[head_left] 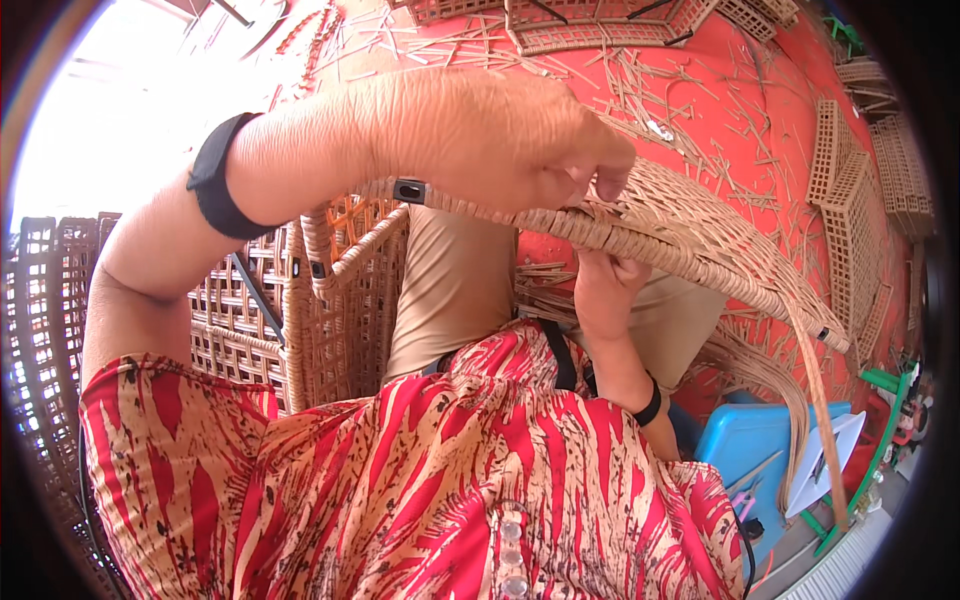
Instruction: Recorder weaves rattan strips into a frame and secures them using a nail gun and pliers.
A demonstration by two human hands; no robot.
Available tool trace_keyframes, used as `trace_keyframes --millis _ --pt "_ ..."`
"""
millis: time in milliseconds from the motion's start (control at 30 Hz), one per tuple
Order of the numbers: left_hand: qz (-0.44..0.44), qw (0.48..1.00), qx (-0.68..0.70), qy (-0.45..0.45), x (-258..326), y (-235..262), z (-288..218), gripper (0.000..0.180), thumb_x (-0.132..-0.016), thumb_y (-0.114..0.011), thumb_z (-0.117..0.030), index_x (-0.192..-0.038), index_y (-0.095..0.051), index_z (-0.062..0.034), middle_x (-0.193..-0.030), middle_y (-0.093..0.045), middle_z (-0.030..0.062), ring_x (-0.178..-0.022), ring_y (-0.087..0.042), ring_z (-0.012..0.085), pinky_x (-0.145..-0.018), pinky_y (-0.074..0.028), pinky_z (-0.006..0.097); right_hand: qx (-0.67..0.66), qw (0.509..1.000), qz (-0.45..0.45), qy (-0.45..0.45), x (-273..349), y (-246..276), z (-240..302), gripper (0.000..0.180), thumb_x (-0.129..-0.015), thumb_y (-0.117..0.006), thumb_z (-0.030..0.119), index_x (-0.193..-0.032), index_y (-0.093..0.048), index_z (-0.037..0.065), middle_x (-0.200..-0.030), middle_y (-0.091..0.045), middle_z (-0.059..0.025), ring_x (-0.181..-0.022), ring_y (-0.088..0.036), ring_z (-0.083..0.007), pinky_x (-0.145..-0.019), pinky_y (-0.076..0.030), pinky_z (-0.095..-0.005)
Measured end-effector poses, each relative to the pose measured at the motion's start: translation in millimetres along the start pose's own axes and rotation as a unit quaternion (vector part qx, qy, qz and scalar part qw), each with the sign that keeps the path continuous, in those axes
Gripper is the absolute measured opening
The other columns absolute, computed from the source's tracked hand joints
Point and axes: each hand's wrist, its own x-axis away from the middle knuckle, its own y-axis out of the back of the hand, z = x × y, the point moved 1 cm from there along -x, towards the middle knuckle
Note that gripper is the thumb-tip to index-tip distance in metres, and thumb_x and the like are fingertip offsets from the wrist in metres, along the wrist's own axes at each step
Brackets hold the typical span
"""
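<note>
A curved woven rattan panel (pixel 690 215) with a thick wrapped rim slants across in front of me, above my lap. My left hand (pixel 490 140) reaches over it from the left. Its fingers are bent and closed at the weave just beside the rim; what they pinch is hidden. From below, my right hand (pixel 607 290) grips the same rim, its thumb and fingers partly hidden by it. A long flat rattan strand (pixel 820 410) hangs from the panel's right end. The rim's left stretch passes under my left wrist and carries a small black fitting (pixel 409 191).
A woven rattan basket frame (pixel 290 330) stands at my left. Cane scraps litter the red floor covering (pixel 660 90). More woven pieces lie at the far side (pixel 600 30) and right (pixel 850 200). A blue stool (pixel 740 440) holds small tools beside a cane bundle (pixel 775 385).
</note>
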Motion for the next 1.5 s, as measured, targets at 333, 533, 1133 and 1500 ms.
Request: trace_keyframes --millis 333,533,1133,1500 --pt "0.075 0.997 0.015 0.026 -14 11 -4 0.024 -0.082 -0.053 -0.009 -0.104 -0.062 -0.0035 -0.085 -0.064 0.0128 -0.082 -0.064 0.0261 -0.072 -0.051 0.037 0.046 0.999 -0.017 0.022 0 2 -5 0.016 -0.085 -0.066 -0.004 -0.102 -0.066 -0.004 -0.1 -0.065 -0.0025 -0.089 -0.057 -0.0085 -0.075 -0.048 -0.024" --pt "-0.023 0.997 -0.06 -0.03 -6 0 -4 0.019 -0.083 -0.056 -0.011 -0.099 -0.061 -0.0043 -0.08 -0.061 0.0132 -0.077 -0.063 0.0282 -0.069 -0.051 0.038 0.015 1.0 -0.01 0.0 2 2 -10 0.019 -0.086 -0.065 -0.004 -0.105 -0.064 -0.003 -0.104 -0.063 -0.0027 -0.093 -0.056 -0.0089 -0.081 -0.048 -0.0245" --pt "0.055 0.983 -0.174 -0.007 -7 -7 -34 0.019 -0.082 -0.057 -0.01 -0.098 -0.053 0.0004 -0.078 -0.064 0.016 -0.08 -0.066 0.0341 -0.067 -0.05 0.044 0.176 0.98 -0.002 0.096 -3 6 4 0.008 -0.087 -0.066 0.001 -0.092 -0.067 -0.004 -0.081 -0.064 0.0011 -0.073 -0.052 -0.006 -0.065 -0.044 -0.0244" --pt "-0.04 0.989 -0.113 0.091 2 -11 -21 0.031 -0.079 -0.057 -0.006 -0.11 -0.053 -0.0056 -0.075 -0.065 0.0116 -0.073 -0.066 0.0281 -0.061 -0.05 0.039 0.042 0.999 0.003 0.018 -6 -6 -2 0.011 -0.09 -0.063 0.004 -0.096 -0.066 -0.005 -0.087 -0.069 -0.0076 -0.071 -0.065 -0.0144 -0.066 -0.055 -0.027"
